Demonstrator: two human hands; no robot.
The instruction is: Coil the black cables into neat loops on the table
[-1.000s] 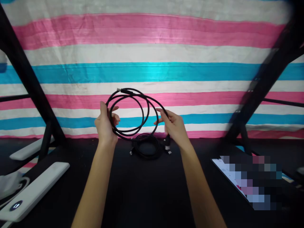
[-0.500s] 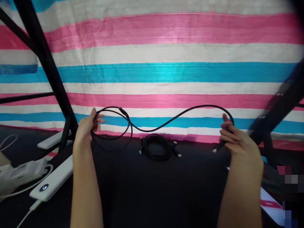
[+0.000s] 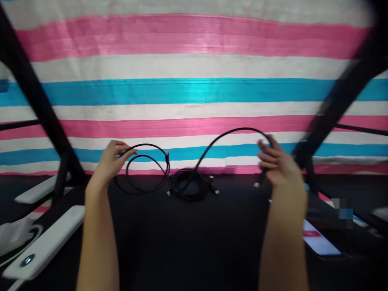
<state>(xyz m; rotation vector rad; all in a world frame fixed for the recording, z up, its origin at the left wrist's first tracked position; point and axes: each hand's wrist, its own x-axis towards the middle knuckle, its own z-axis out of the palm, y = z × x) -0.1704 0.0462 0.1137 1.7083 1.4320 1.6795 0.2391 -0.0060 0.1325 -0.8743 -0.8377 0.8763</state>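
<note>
A black USB cable stretches between my two hands above the dark table. My left hand pinches one loop of it between thumb and fingers; a connector end stands up at the right side of that loop. The other end lies in my right hand, its fingers curled round the cable, with a plug's metal tip showing below them. A second black cable, wound in a coil, rests on the table between my hands, and several of its plugs point outward. The held cable passes over this coil.
A white power strip lies at left beside white adapters; another white bar is behind it. At right is a phone with a lit screen. Black frame legs rise on both sides before a striped sheet.
The view has turned to the right. My hands have come slightly closer together, and the held cable's middle now sags lower, down to the coil. My left hand has turned its grip on the loop.
</note>
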